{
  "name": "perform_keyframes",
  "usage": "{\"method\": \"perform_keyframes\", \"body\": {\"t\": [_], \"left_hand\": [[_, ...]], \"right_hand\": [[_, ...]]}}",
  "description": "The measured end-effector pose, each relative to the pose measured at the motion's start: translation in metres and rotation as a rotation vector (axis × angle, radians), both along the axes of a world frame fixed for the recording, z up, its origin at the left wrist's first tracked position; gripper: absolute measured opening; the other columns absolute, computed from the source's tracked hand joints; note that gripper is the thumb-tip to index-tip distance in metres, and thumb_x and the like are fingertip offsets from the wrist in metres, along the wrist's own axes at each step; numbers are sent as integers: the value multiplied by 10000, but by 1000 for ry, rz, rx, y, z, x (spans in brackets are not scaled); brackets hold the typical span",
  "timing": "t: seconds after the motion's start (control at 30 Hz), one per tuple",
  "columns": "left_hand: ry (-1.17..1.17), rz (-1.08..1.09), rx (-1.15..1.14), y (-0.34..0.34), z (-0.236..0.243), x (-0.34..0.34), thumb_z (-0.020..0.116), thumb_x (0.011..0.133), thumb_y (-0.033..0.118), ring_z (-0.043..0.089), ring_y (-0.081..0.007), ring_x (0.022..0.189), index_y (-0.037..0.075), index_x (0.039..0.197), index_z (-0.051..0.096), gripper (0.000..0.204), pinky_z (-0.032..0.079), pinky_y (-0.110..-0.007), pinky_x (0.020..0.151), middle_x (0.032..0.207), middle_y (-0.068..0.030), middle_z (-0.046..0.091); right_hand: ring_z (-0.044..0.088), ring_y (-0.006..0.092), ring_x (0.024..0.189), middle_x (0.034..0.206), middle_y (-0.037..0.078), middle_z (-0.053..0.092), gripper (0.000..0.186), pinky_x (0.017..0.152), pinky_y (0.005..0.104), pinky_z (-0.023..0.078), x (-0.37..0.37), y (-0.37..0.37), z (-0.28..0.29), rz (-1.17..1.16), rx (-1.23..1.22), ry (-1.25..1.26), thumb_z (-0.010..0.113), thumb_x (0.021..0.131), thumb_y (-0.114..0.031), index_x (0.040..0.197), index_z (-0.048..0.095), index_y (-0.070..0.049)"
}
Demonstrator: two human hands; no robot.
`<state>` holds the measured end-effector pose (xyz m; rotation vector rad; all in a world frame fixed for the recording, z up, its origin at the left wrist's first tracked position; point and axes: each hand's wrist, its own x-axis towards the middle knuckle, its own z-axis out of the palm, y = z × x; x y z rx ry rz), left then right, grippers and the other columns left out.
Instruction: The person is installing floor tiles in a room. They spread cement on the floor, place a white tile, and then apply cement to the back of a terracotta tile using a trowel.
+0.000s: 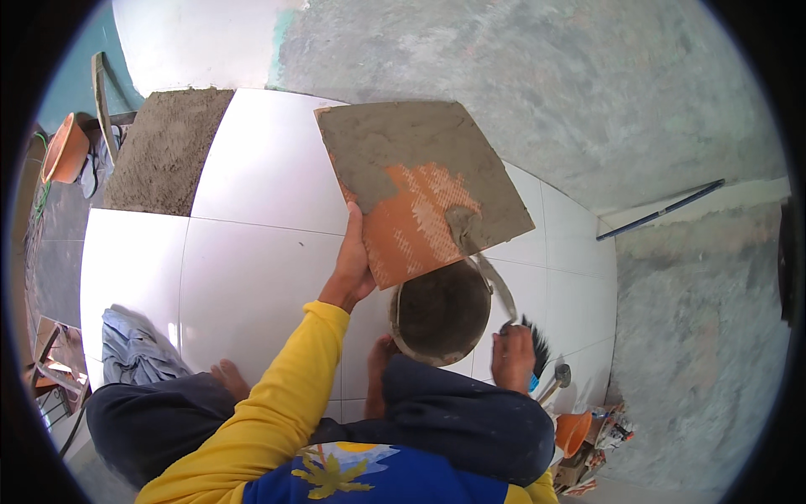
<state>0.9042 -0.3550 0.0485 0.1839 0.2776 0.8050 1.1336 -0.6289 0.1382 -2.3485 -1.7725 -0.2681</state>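
Note:
My left hand [353,265] grips the lower left edge of a large square tile [411,227], held tilted with its orange back toward me. Grey mortar [395,134] covers the tile's upper and right parts, while ribbed orange clay shows bare at the lower left. At the lower right, my right hand [512,357] is closed on the handle of a mortar-smeared trowel [501,290]. Its rounded end lies against the back of the tile. Below the tile stands a dark bucket [443,311], its rim partly hidden by the tile.
White tiles [260,260] cover the floor, with a mortar bed [164,151] at the far left. A grey cloth [138,344] lies left. A hammer [558,378] and brush [536,340] are near my right hand. Orange basins [67,149] stand at both sides; a dark bar [663,208] leans right.

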Motion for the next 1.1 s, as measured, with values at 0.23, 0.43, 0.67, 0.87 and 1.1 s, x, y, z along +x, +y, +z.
{"method": "perform_keyframes", "body": {"t": [0.23, 0.43, 0.67, 0.87, 1.1], "left_hand": [[-20, -31, -18, 3, 0, -5, 260, 1086, 728, 500, -306, 1466, 24, 1629, 357, 895, 442, -454, 1209, 1621, -174, 476], [8, -20, -15, 0, 1, -1, 256, 1079, 738, 478, -305, 1486, 29, 1636, 348, 906, 418, -448, 1228, 1629, -171, 468], [29, -25, -6, -2, -6, -5, 255, 1071, 750, 502, -299, 1462, 36, 1636, 348, 915, 439, -442, 1209, 1620, -158, 479], [-8, 13, -19, -3, 7, 2, 228, 1061, 767, 494, -285, 1469, 22, 1618, 376, 942, 402, -429, 1233, 1607, -157, 494], [-12, 44, -104, -8, 3, -4, 200, 1037, 798, 474, -301, 1482, 25, 1649, 295, 990, 387, -442, 1246, 1634, -170, 447]], "right_hand": [[665, 372, 837, 862, 128, 678, 178, 745, 485, 538, 92, 126, 108, 214, -137, -30, 658, 1034, -216, 988, 695, -48], [668, 387, 827, 817, 134, 686, 264, 708, 497, 522, 113, 278, 96, 611, -377, -117, 665, 1014, -328, 899, 720, -97], [684, 442, 880, 851, 178, 725, 386, 753, 534, 530, 120, 316, 73, 350, -540, -43, 565, 1068, -438, 990, 724, -95], [723, 367, 779, 892, 203, 730, 394, 719, 476, 560, 153, 195, 117, -84, -541, 125, 575, 1084, -386, 1073, 691, -9], [582, 147, 516, 763, 84, 612, 330, 461, 316, 484, -31, 186, 121, -305, -698, 700, 503, 1103, -301, 1060, 634, -2]]}}
